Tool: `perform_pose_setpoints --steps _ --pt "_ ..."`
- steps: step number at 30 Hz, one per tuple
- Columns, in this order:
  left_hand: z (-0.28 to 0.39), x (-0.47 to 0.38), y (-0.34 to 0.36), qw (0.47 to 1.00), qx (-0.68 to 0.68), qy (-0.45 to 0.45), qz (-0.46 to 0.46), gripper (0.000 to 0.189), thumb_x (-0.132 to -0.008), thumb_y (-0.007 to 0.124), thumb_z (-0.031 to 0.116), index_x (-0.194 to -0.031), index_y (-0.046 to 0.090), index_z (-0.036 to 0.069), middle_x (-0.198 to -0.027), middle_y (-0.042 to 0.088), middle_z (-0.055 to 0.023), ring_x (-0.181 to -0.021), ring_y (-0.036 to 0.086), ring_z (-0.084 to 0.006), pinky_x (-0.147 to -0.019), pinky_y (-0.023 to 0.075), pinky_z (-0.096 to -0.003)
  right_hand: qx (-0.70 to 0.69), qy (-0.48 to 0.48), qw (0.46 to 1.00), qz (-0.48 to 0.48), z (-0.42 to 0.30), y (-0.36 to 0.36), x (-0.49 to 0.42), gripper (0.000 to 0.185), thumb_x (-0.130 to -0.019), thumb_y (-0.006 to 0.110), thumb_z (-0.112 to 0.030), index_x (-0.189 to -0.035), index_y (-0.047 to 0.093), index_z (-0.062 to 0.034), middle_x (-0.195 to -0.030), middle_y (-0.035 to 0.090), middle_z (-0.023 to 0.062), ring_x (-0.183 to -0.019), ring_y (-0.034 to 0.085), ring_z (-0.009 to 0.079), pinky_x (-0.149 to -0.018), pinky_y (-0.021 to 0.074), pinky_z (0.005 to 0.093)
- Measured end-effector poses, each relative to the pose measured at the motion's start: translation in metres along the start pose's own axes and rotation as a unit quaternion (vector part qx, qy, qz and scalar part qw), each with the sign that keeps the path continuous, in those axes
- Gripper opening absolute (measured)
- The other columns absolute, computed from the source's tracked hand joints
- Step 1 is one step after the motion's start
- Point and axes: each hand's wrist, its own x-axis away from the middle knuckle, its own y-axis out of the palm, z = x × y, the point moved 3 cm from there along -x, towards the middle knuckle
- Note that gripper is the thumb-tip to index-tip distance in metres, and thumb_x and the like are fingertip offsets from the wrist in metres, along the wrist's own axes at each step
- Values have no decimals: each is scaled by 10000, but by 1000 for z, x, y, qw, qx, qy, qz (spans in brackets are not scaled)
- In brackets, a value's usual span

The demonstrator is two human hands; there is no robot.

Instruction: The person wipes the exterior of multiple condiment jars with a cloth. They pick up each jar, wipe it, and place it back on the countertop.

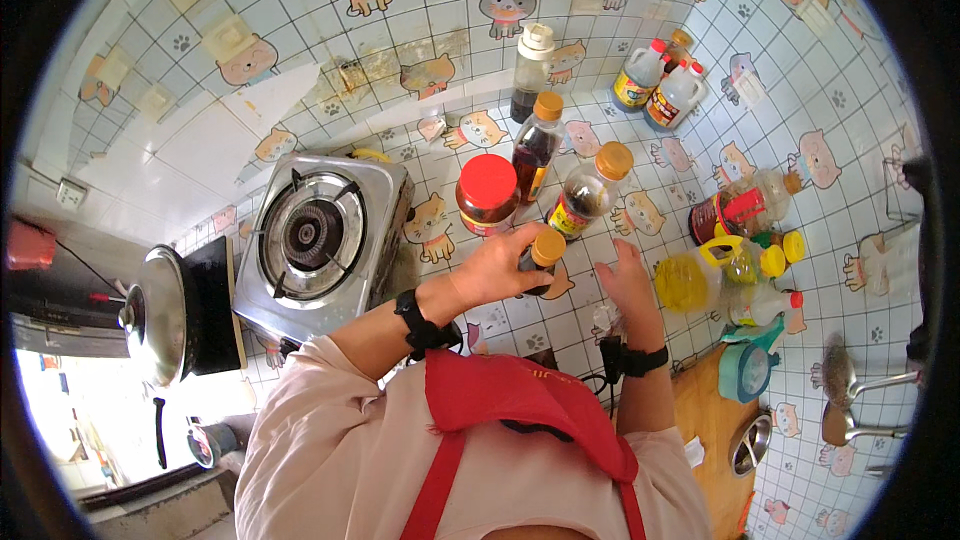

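Observation:
My left hand (506, 266) grips a small dark bottle with an orange-yellow cap (549, 249) just above or on the cat-printed counter covering. My right hand (625, 277) is to the right of it, fingers apart, holding nothing. Behind my left hand stands a jar with a red lid (488, 181). Beyond the held bottle is a clear bottle with an orange cap and yellow label (587, 191), partly filled with dark liquid. Farther back are a tall bottle of dark sauce (536, 150) and a dispenser bottle with a white top (532, 71).
A gas stove (322, 240) sits left, beside a lidded metal pot (156, 315). Several jugs stand in the back corner, including a white-handled jug (637, 79). At right are a yellow oil jug (682, 283), a teal tape roll (744, 373) and a wooden board (709, 405). Ladles (838, 371) hang nearby.

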Motion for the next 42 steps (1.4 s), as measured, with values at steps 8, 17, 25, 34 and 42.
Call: perform_pose_setpoints --steps 8,17,25,34,42 --pt "-50 16 10 998 28 -57 -25 927 -615 824 173 -1374 294 126 -1268 475 -190 -1169 484 -335 -976 407 -378 117 10 993 -18 21 15 8 519 -777 653 -261 -1192 481 -1 -1178 513 229 -1080 506 409 -876 445 447" --pt "-88 11 33 992 81 -7 -93 1064 -545 860 145 -1400 228 97 -1323 395 -166 -1233 401 -328 -1040 347 -369 173 103 978 -52 62 16 52 453 -718 694 -227 -1075 504 -22 -1083 532 244 -1027 498 415 -821 445 475" --pt "-85 7 54 997 24 79 -8 907 -528 828 136 -1291 343 71 -1213 442 -166 -1163 432 -348 -999 370 -378 -14 148 988 36 112 17 47 222 -717 665 -103 -898 590 0 -792 613 112 -746 591 286 -655 475 377" --pt "-57 -8 83 998 33 52 -28 923 -586 821 201 -1336 294 88 -1283 383 -181 -1182 423 -359 -1004 378 -386 -711 159 684 27 14 -44 61 445 -809 612 -82 -1222 472 6 -1065 576 107 -930 571 233 -838 454 346" --pt "-46 -23 98 998 -31 11 -53 701 -639 755 156 -1236 400 59 -1164 497 -193 -1075 522 -350 -904 441 -397 -102 -147 978 103 -59 0 53 613 -785 616 -196 -1290 368 46 -1343 361 220 -1229 392 321 -994 352 408"
